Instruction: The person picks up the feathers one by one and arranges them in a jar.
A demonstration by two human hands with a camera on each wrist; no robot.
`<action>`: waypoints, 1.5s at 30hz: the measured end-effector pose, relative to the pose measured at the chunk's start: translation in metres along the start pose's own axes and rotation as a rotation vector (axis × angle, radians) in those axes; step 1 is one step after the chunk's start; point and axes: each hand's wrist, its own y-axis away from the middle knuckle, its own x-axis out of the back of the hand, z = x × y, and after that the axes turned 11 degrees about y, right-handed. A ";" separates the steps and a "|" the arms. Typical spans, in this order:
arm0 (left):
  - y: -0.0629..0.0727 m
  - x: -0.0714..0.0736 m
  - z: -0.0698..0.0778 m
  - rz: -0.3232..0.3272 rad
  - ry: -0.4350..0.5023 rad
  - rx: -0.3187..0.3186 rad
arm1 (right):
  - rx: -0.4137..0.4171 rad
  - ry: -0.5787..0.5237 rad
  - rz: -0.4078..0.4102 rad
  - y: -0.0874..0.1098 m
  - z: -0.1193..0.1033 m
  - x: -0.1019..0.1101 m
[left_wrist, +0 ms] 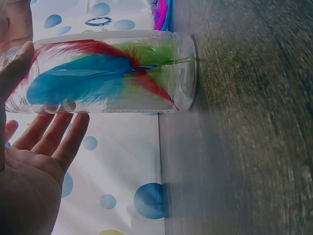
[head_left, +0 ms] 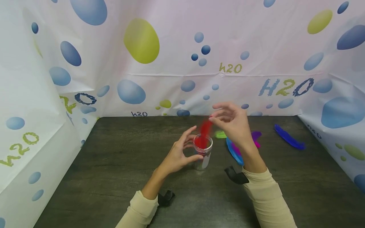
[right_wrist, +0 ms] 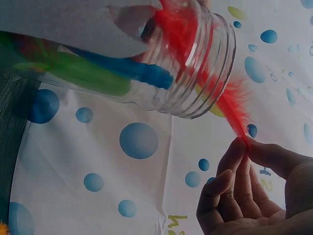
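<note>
A clear glass jar point(head_left: 203, 161) stands upright on the dark table. My left hand point(head_left: 180, 153) holds it near the rim, thumb on the near side and fingers on the far side. Inside are a blue feather point(left_wrist: 83, 78), a green feather point(left_wrist: 156, 56) and red plumage point(left_wrist: 93, 46). Above the jar my right hand point(head_left: 232, 122) pinches the end of a red feather point(right_wrist: 234, 110) between thumb and forefinger. That feather hangs down into the jar's mouth and looks blurred in the head view. A pale label point(right_wrist: 73, 29) covers part of the jar.
Right of the jar lie a light blue feather point(head_left: 234, 153), a purple-pink feather point(head_left: 256, 136) and a green feather point(head_left: 220, 134). A dark blue feather point(head_left: 289, 137) lies farther right on the table point(head_left: 114, 177). A patterned white sheet point(head_left: 171, 38) hangs behind.
</note>
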 end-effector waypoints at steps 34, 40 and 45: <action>0.000 0.000 -0.001 -0.016 0.010 -0.036 | 0.056 0.073 -0.291 0.008 0.006 0.007; 0.001 0.000 -0.001 -0.011 0.004 -0.027 | 0.060 0.079 -0.334 0.008 0.005 0.005; 0.001 0.000 -0.001 -0.013 0.004 -0.026 | 0.052 0.077 -0.322 0.008 0.005 0.007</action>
